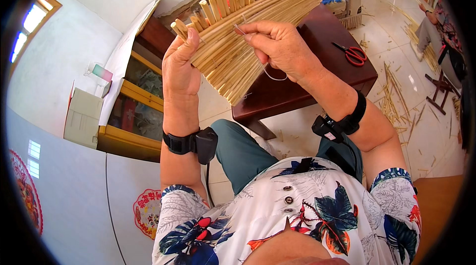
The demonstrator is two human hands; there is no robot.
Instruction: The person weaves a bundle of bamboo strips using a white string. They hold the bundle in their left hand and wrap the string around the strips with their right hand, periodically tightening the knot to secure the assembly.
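Observation:
A mat of straw-coloured stalks point(277, 7), bound side by side into a fan shape, is held up in front of me above the dark wooden table point(297, 86). Its short stalk ends stick up along the far edge. My left hand point(181, 69) is closed around the mat's left end, thumb on top of the stalks. Over the mat's face, my right hand point(282, 47) pinches a thin white string point(273, 78) between thumb and forefinger. The string runs to the stalks, and a loop of it hangs below that hand.
Red-handled scissors point(354, 56) lie on the table's right part. Cut stalks point(394, 91) are scattered on the tiled floor, near a small dark stool point(441, 89). At the far right another person point(431, 29) sits holding long stalks. A glass-fronted cabinet point(130, 131) stands at left.

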